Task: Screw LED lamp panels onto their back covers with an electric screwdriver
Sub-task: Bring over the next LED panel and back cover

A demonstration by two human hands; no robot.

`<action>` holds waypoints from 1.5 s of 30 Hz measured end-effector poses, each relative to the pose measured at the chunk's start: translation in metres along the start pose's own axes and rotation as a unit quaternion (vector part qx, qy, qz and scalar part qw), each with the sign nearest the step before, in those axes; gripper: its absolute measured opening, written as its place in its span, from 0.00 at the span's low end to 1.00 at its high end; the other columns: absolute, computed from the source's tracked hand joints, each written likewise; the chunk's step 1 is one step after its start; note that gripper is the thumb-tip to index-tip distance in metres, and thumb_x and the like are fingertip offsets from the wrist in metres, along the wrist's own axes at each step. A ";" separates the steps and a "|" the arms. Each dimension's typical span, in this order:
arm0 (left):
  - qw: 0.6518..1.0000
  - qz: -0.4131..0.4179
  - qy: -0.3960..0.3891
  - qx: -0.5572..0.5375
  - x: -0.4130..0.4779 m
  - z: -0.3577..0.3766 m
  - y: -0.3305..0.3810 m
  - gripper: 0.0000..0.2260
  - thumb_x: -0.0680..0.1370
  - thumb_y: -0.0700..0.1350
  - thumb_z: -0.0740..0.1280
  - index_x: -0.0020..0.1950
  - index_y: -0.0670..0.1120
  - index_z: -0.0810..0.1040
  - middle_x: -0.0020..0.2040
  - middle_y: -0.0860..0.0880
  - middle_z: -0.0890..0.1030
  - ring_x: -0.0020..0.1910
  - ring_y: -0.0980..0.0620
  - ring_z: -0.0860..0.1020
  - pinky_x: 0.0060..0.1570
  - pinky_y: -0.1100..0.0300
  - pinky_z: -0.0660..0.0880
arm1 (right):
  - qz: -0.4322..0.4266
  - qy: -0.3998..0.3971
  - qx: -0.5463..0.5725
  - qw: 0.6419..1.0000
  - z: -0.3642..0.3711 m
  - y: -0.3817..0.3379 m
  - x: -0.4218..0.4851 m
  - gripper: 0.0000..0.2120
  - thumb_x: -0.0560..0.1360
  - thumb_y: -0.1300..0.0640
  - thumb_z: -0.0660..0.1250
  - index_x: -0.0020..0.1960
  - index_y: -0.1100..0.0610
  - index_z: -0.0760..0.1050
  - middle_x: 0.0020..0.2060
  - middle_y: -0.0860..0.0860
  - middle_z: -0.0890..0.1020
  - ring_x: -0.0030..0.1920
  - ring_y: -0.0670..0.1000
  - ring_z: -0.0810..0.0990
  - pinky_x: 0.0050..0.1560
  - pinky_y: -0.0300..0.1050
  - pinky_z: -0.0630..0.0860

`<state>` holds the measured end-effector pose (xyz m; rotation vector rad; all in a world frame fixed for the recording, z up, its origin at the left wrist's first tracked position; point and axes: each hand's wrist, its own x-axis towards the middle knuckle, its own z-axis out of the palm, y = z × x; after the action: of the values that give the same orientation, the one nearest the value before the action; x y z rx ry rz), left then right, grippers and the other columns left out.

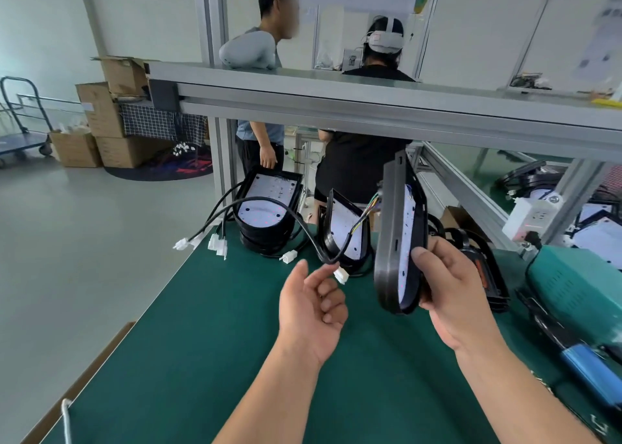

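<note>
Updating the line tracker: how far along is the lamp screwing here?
Looks done: a stack of panelled units at the mat's far edge, though screws are too small to confirm. In hand: the right hand grips one lamp unit upright; the left hand is at a white connector. Left: screwing it; the blue screwdriver lies untouched on the right.

A green-matted tabletop (218, 359) runs forward beneath a grey aluminium frame (370, 107) whose crossbeam carries a shelf, with slanted rails of the same profile on the right. To the left, a smooth pale grey floor (84, 241) meets a plain off-white wall (43, 23), all evenly lit. Near that wall are stacked cardboard boxes (101, 117), a platform trolley (20, 140) and a dark round mat (161, 171) on the floor.
</note>
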<state>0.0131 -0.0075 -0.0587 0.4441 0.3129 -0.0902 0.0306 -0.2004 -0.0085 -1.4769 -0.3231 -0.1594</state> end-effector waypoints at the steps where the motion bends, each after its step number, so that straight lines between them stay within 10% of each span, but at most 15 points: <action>1: 1.000 0.010 -0.003 -0.002 0.001 -0.001 0.002 0.22 0.83 0.58 0.64 0.57 0.39 0.82 0.33 0.52 0.63 0.26 0.55 0.59 0.18 0.62 0.58 | 0.007 0.007 0.006 1.000 -0.005 0.000 -0.005 0.11 0.77 0.49 0.69 0.41 0.54 0.72 0.34 0.58 0.69 0.33 0.58 0.62 0.32 0.46 0.56; 6: 0.998 0.051 0.035 0.015 0.006 -0.007 0.006 0.22 0.83 0.56 0.67 0.67 0.39 0.79 0.32 0.53 0.62 0.25 0.56 0.59 0.19 0.63 0.57 | 0.014 0.049 0.052 0.997 -0.028 0.004 -0.027 0.14 0.82 0.56 0.68 0.48 0.67 0.71 0.34 0.60 0.71 0.32 0.59 0.67 0.39 0.61 0.65; 12: 0.990 0.117 0.075 -0.005 0.006 -0.012 0.021 0.18 0.83 0.50 0.65 0.67 0.40 0.79 0.32 0.54 0.60 0.25 0.56 0.58 0.20 0.63 0.56 | -0.015 0.071 0.084 0.994 -0.049 -0.010 -0.056 0.13 0.79 0.60 0.65 0.38 0.52 0.82 0.29 0.49 0.78 0.27 0.46 0.76 0.29 0.44 0.79; 21: 0.977 0.173 0.087 -0.094 0.005 -0.024 0.042 0.16 0.82 0.59 0.67 0.55 0.46 0.77 0.32 0.54 0.59 0.26 0.55 0.57 0.23 0.63 0.55 | 0.035 0.150 0.069 0.986 -0.087 -0.007 -0.082 0.12 0.77 0.58 0.68 0.41 0.64 0.70 0.34 0.58 0.71 0.36 0.58 0.67 0.44 0.60 0.66; 29: 0.935 0.285 0.124 0.171 0.008 -0.009 0.024 0.12 0.80 0.53 0.66 0.52 0.45 0.81 0.30 0.53 0.62 0.28 0.53 0.56 0.22 0.60 0.55 | 0.092 0.140 0.015 0.986 -0.094 -0.010 -0.088 0.19 0.82 0.66 0.65 0.34 0.54 0.68 0.28 0.54 0.65 0.22 0.48 0.59 0.24 0.35 0.55; 38: 0.955 -0.006 -0.047 0.293 -0.001 0.000 0.009 0.08 0.84 0.47 0.65 0.48 0.44 0.78 0.31 0.53 0.60 0.25 0.57 0.57 0.19 0.65 0.55 | 0.245 0.097 0.032 0.964 -0.056 -0.016 -0.121 0.13 0.71 0.62 0.75 0.50 0.64 0.72 0.28 0.62 0.75 0.20 0.55 0.71 0.18 0.39 0.65; 45: 0.856 -0.127 -0.050 0.498 -0.010 0.004 0.004 0.13 0.82 0.43 0.64 0.37 0.47 0.75 0.31 0.52 0.62 0.26 0.56 0.57 0.22 0.66 0.52 | 0.332 0.132 0.128 0.925 -0.025 -0.008 -0.142 0.07 0.81 0.63 0.70 0.52 0.65 0.73 0.32 0.61 0.80 0.32 0.64 0.86 0.24 0.46 0.80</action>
<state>0.0053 -0.0055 -0.0508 1.4279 0.1990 -0.5487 -0.1035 -0.2392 -0.0459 -1.2144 0.3716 0.2244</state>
